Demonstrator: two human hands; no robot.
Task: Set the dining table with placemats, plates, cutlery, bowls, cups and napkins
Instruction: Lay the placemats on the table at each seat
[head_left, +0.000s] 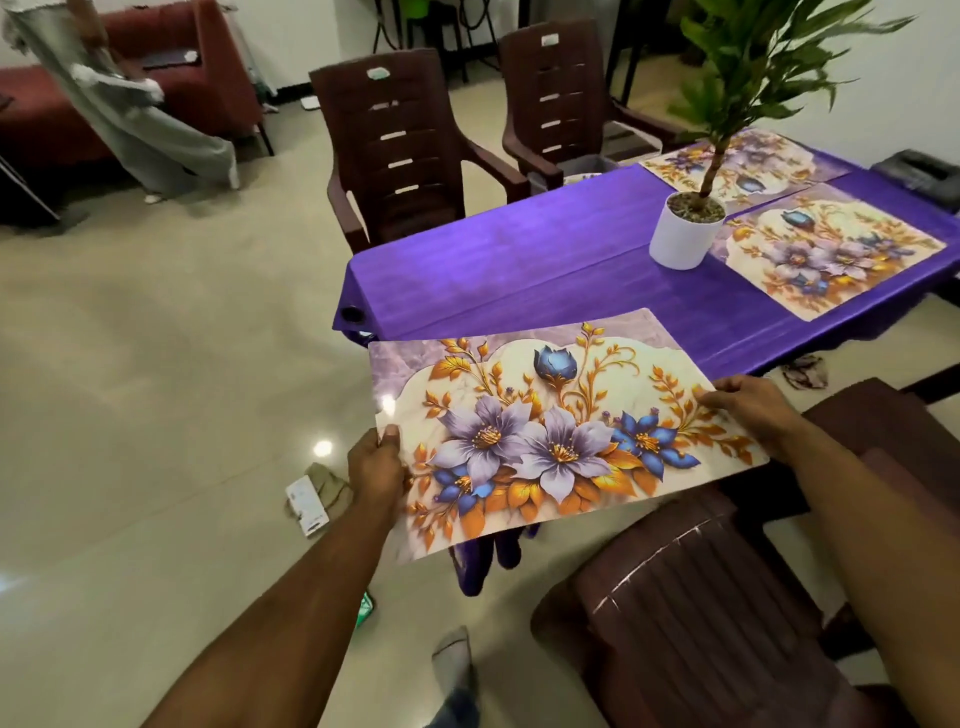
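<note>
I hold a floral placemat (550, 431) level in the air, in front of the near corner of the purple-clothed table (519, 265). My left hand (376, 465) grips its left edge. My right hand (748, 405) grips its right edge. Two matching placemats lie flat on the table: one (831, 254) at the right near side, another (748, 156) at the far right.
A white pot with a tall green plant (683, 234) stands on the table between the laid mats. Brown chairs (400, 150) stand along the far side, one (727, 597) at my lower right. A person (130, 98) stands far left by a red sofa. Litter (311, 499) lies on the floor.
</note>
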